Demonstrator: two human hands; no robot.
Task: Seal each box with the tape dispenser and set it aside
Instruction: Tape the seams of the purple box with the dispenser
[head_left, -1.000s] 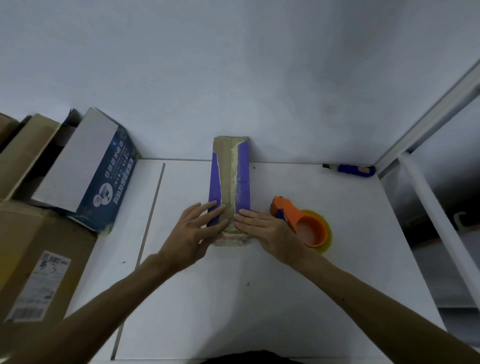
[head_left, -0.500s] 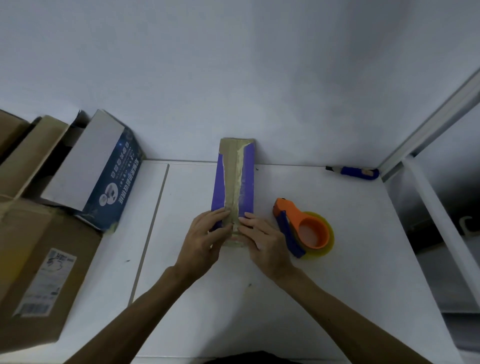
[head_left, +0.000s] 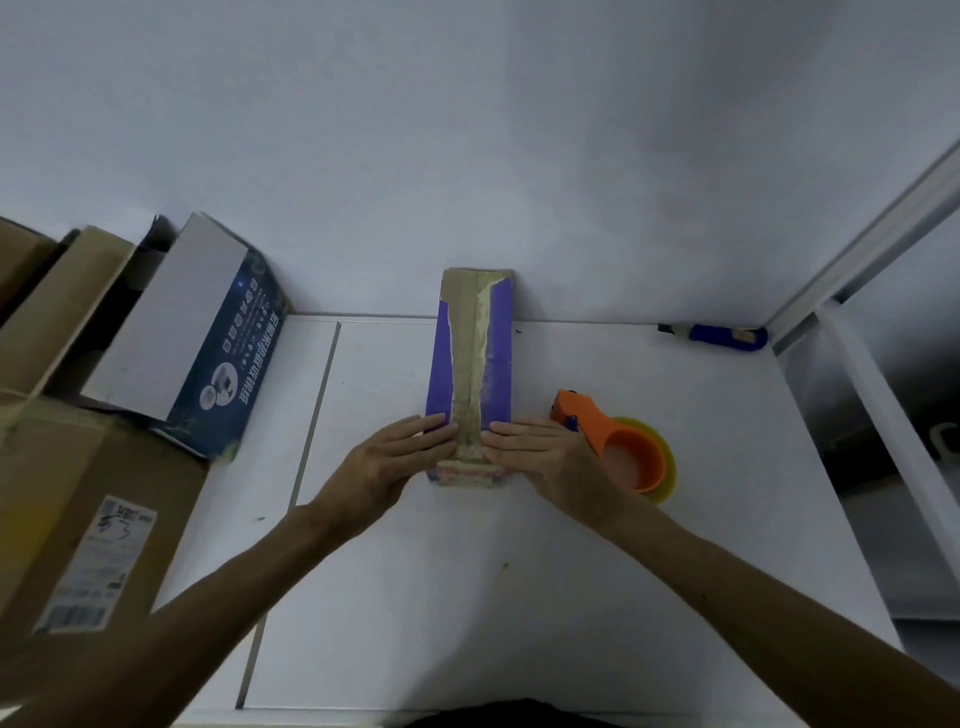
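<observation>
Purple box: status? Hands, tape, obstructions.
Left hand and right hand press flat, fingers straight, on purple box near end. Tape strip runs along its top. Tape dispenser lies on table, right of box. Nothing blocking.

Dim and bluish all over, flat and even. Faint grey shadow mottling the wall (head_left: 649, 171) upper right. Surface (head_left: 701, 519) duller, greyer toward the near edge. Heavy wide-angle bowing at the edges, corners gone soft.

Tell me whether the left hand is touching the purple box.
Touching. The head view shows the left hand with straight fingers lying flat on the top of the purple box, overlapping its near left edge.
</observation>
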